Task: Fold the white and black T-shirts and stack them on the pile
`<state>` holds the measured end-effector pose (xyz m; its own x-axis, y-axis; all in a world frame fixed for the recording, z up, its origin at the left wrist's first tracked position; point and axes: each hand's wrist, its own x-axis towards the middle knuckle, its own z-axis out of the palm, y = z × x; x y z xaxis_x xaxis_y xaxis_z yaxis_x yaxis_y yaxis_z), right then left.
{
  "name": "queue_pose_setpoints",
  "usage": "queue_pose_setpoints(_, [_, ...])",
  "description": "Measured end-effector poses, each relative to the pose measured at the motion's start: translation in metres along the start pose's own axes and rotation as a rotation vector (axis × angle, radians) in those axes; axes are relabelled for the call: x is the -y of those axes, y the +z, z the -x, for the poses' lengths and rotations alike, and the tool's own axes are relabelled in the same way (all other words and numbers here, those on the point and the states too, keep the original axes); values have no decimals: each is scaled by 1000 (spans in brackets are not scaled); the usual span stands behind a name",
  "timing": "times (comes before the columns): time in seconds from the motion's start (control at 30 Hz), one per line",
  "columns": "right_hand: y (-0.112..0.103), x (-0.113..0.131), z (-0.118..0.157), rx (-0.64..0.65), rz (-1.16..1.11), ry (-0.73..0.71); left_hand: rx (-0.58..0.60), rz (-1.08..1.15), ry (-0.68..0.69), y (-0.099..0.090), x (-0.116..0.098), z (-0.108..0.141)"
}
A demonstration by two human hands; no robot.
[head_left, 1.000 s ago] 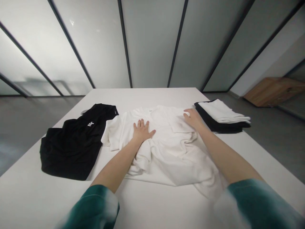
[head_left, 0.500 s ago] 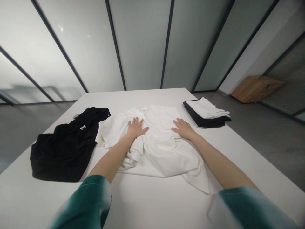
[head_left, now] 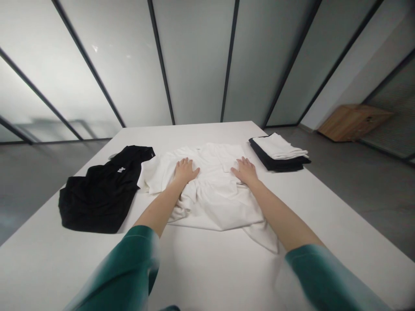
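Left hand (head_left: 186, 172) and right hand (head_left: 245, 172) rest on the white shirt (head_left: 215, 196), fingers (head_left: 184, 163) spread, seemingly gripping nothing; a black garment (head_left: 100, 196) lies beside it on the tabletop (head_left: 207, 272).

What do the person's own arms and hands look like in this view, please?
The left hand and right hand are bare, with no glove, ring or watch to be seen. The forearms are uncovered up to loose, teal-green sleeves, which have a fine line near the edge. Paler areas beside the teal are too blurred to make out.
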<state>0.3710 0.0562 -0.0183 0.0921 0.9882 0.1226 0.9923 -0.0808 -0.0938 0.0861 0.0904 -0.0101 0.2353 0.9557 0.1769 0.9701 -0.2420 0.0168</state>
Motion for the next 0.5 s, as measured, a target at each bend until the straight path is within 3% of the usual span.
queue_pose_setpoints(0.1, [-1,-2,2,-24,-18,-137,-82,-4,-59,-5,-3,7])
queue_pose_setpoints(0.2, [-7,-1,2,40,-42,-242,-47,-3,-55,-8,-4,13])
queue_pose_setpoints(0.4, [-22,14,4,102,-75,-33,-4,16,32,-7,-3,18])
queue_pose_setpoints(0.5, [-20,20,6,25,-34,-7,43,58,65,-7,0,19])
